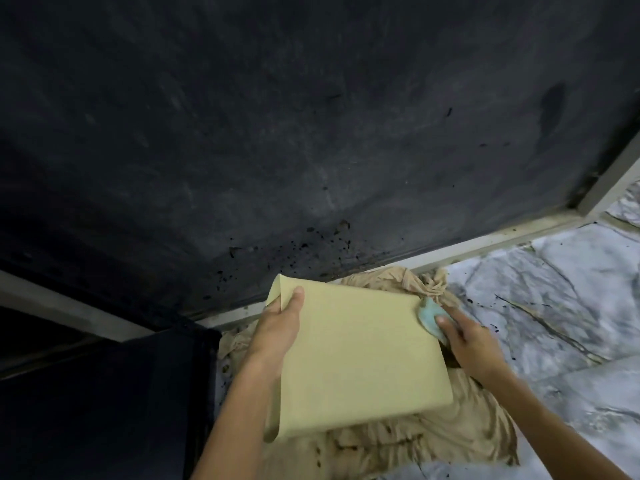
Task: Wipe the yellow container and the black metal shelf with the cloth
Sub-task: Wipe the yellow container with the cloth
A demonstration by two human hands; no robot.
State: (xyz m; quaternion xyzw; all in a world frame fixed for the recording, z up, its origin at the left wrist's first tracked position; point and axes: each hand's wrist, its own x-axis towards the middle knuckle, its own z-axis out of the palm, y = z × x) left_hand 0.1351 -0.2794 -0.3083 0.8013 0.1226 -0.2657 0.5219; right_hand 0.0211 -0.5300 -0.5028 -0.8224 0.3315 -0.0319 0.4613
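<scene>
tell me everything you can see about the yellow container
The yellow container is a pale yellow, flat-sided box with rounded corners and edges, matte, plastic by its look. One broad plain face points at the camera; no opening or lid shows. It is held tilted above a crumpled, stained beige cloth on the marble floor. The left hand grips its upper left edge, thumb on the face. The right hand presses a small blue-green wiping cloth against its upper right edge.

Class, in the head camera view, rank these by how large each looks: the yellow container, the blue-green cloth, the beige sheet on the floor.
1. beige sheet, partly hidden by the container
2. yellow container, nearer the camera, so this order is unsure
3. blue-green cloth, clearly smallest
</scene>
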